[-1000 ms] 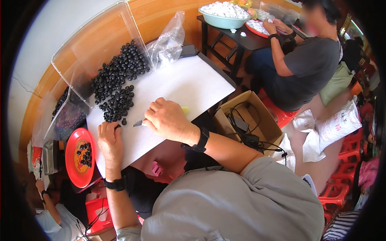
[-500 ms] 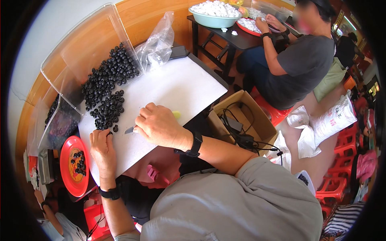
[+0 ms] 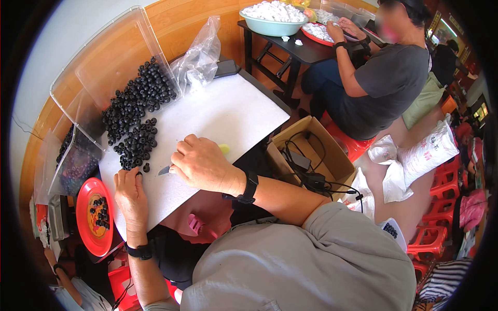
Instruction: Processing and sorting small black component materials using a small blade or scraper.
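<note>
Wood panelling (image 3: 179, 26), orange, is fitted along the wall behind a table laid with a white board (image 3: 228, 114). Black ringed pieces (image 3: 132, 106), quantity uncounted, are heaped at the board's far left, spilled partly from a clear bin (image 3: 98, 67) tipped on its side. Left hand (image 3: 130, 194): placed at the board's left edge, thumb and forefinger brought together on 1 black piece (image 3: 139, 174), mostly hidden by them. Right hand (image 3: 199, 160): fingers curled tightly around a small knife (image 3: 164, 170), its blade pointed toward the left hand and held apart from it; 1 loose piece (image 3: 146, 167) is found between. Beyond the right hand, a yellow-green item (image 3: 224, 149) is partly covered; whether it is joined to the knife cannot be told. Red plate (image 3: 85, 241), oval in view: set left of the board, with more black pieces (image 3: 100, 213) gathered in it. Clear plastic bag (image 3: 199, 54): crumpled at the board's far edge, beside a dark case (image 3: 226, 68). Cardboard box (image 3: 280, 166): stood right of the table, with black cables (image 3: 316, 181) coiled inside and draped over its edge.
</note>
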